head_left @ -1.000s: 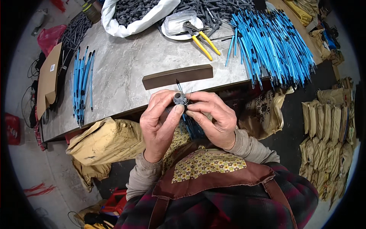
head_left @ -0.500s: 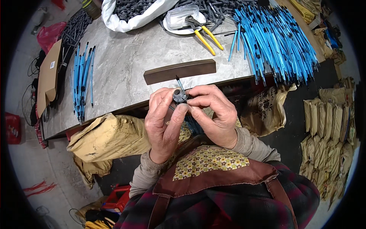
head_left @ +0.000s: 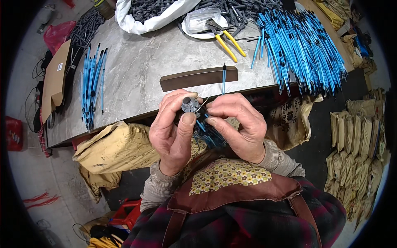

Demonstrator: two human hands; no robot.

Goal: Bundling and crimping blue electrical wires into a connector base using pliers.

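My left hand (head_left: 171,134) is closed round a grey plastic fitting (head_left: 190,105), its threaded, ribbed end facing up. Just to the right, my right hand (head_left: 240,124) pinches with thumb and fingers. A thin blue rod (head_left: 224,79) with a black tip sticks up from behind its fingers; the lower end is hidden. Between the two hands a thin strand shows, too small to make out. Below them, over my lap, lies a bunch of blue rods (head_left: 213,138), partly covered by the hands.
A dark bar (head_left: 198,78) lies at the table's near edge. Yellow-handled pliers (head_left: 226,44) rest on a white plate. Blue rods are heaped at right (head_left: 304,51), with a smaller bundle at left (head_left: 92,84). A white sack (head_left: 142,28) holds dark parts. Paper sacks (head_left: 118,149) stand below the table.
The hands have moved apart a little. The fitting has shifted left with my left hand, and the blue rod has moved right, away from it, with my right hand.
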